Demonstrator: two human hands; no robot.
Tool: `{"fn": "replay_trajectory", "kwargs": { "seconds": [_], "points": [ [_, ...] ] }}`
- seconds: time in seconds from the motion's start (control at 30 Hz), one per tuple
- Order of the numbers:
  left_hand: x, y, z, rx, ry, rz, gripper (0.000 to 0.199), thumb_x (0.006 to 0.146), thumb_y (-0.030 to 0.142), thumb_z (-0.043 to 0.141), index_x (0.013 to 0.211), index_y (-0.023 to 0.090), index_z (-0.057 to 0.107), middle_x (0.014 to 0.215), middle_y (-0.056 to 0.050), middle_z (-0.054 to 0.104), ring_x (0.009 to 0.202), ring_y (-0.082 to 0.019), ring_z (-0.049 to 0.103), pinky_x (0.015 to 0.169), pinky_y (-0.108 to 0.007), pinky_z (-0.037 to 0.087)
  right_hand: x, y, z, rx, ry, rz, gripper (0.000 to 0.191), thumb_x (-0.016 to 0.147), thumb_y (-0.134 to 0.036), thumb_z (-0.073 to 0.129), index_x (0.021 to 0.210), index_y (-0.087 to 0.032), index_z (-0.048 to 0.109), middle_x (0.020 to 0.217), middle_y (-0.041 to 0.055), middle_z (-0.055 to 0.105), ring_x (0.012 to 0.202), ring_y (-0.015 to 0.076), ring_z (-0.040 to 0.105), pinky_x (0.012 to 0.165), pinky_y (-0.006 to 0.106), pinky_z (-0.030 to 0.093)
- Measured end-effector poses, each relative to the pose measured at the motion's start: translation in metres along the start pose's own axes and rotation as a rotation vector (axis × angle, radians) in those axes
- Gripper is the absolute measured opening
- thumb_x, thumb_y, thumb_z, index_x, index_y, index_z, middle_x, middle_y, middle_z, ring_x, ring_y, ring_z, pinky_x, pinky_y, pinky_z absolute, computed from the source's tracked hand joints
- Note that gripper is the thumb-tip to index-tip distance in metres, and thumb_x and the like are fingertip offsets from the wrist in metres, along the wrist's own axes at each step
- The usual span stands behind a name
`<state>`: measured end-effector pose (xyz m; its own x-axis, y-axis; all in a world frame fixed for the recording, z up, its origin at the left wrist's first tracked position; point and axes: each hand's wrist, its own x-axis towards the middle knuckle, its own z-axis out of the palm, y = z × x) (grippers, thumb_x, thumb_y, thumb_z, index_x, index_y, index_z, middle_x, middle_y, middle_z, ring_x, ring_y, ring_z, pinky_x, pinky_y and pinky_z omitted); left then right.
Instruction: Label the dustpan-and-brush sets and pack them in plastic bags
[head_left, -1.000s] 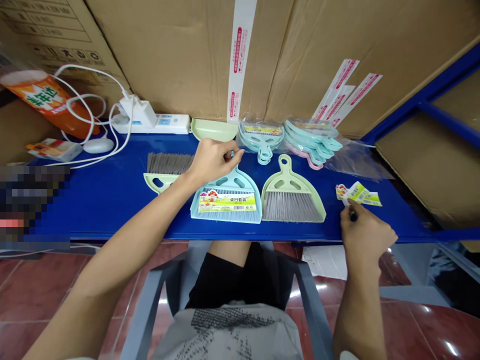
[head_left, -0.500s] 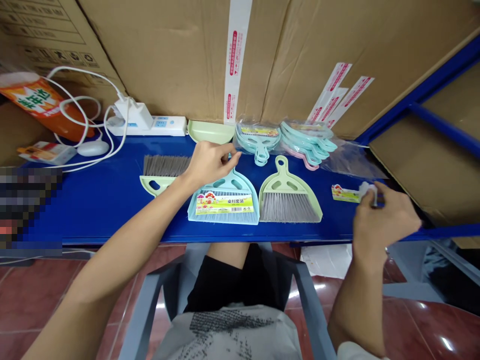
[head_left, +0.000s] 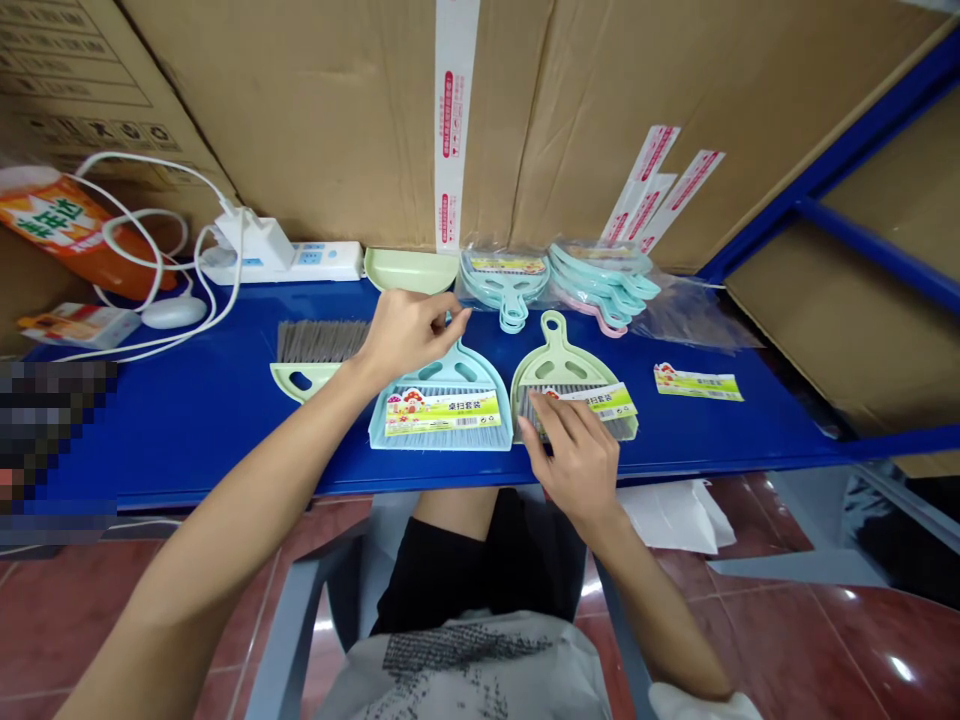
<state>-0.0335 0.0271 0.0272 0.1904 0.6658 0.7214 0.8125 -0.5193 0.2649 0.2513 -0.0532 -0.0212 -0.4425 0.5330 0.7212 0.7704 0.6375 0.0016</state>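
Note:
My left hand [head_left: 420, 330] is closed around the top of the handle of the blue dustpan and brush set [head_left: 442, 440], which bears a printed label [head_left: 480, 408]. Beside it on the right lies a green dustpan and brush set [head_left: 559, 368]. My right hand [head_left: 574, 455] rests over its bristles, fingers spread, touching a second printed label [head_left: 619, 402] lying across them. Partly behind my left forearm are a loose brush's grey bristles [head_left: 319, 341] and green body [head_left: 289, 380]. Another label [head_left: 697, 383] lies at the right on the blue table [head_left: 187, 430].
Bagged blue sets [head_left: 510, 285] and a stack of more sets [head_left: 604, 280] stand at the back, beside a green dustpan [head_left: 411, 270]. A power strip [head_left: 326, 261], white cables, an orange bottle [head_left: 82, 230] and a small box [head_left: 82, 325] are at the left.
My right hand has moved left from the labels at the right to the green set, where a label now lies. My left hand stays at the blue handle. The view has shifted slightly.

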Motion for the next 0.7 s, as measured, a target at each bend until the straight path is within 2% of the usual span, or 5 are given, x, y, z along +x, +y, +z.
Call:
{"fn": "replay_trajectory", "kwargs": {
  "seconds": [0.1,0.2,0.43,0.6,0.7],
  "points": [
    [0.000,0.000,0.000,0.018,0.005,0.017,0.036,0.101,0.039,0.062,0.071,0.021,0.067,0.052,0.000,0.064,0.048,-0.015,0.059,0.057,-0.029,0.034,-0.015,0.005,-0.008,0.038,0.039,0.028,0.032,0.103,-0.022,0.069,0.134,-0.015,0.074,0.138,0.0172,0.077,0.133,0.0348,0.070,0.112,0.050,0.057],
    [0.000,0.001,0.000,0.037,-0.008,0.028,0.036,0.102,0.039,0.060,0.072,0.021,0.067,0.052,0.001,0.063,0.048,-0.015,0.058,0.057,-0.029,0.033,-0.029,0.016,-0.016,-0.037,-0.061,0.072,0.039,0.107,-0.026,0.064,0.144,-0.012,0.069,0.156,0.0226,0.065,0.154,0.0400,0.054,0.123,0.059,0.049],
    [-0.001,0.001,0.003,0.060,-0.010,0.050,0.038,0.103,0.038,0.058,0.070,0.020,0.066,0.051,0.001,0.061,0.047,-0.015,0.057,0.056,-0.030,0.031,-0.038,0.012,-0.017,-0.130,-0.266,0.095,0.048,0.111,-0.036,0.059,0.154,-0.014,0.066,0.162,0.0221,0.060,0.155,0.0430,0.052,0.122,0.062,0.049],
    [-0.001,0.000,0.004,0.053,-0.003,0.062,0.037,0.103,0.038,0.059,0.071,0.021,0.068,0.051,0.001,0.062,0.047,-0.015,0.056,0.056,-0.030,0.032,-0.035,0.006,-0.018,-0.091,-0.228,0.114,0.047,0.110,-0.034,0.060,0.154,-0.018,0.066,0.162,0.0222,0.059,0.156,0.0449,0.051,0.124,0.067,0.047],
    [-0.001,0.000,0.003,0.043,0.000,0.075,0.035,0.102,0.036,0.060,0.073,0.020,0.070,0.051,0.001,0.062,0.047,-0.015,0.056,0.056,-0.030,0.032,-0.030,0.032,-0.032,0.039,-0.083,0.155,0.041,0.109,-0.029,0.060,0.149,-0.026,0.070,0.157,0.0155,0.066,0.150,0.0378,0.060,0.121,0.061,0.053]
  ]
}}
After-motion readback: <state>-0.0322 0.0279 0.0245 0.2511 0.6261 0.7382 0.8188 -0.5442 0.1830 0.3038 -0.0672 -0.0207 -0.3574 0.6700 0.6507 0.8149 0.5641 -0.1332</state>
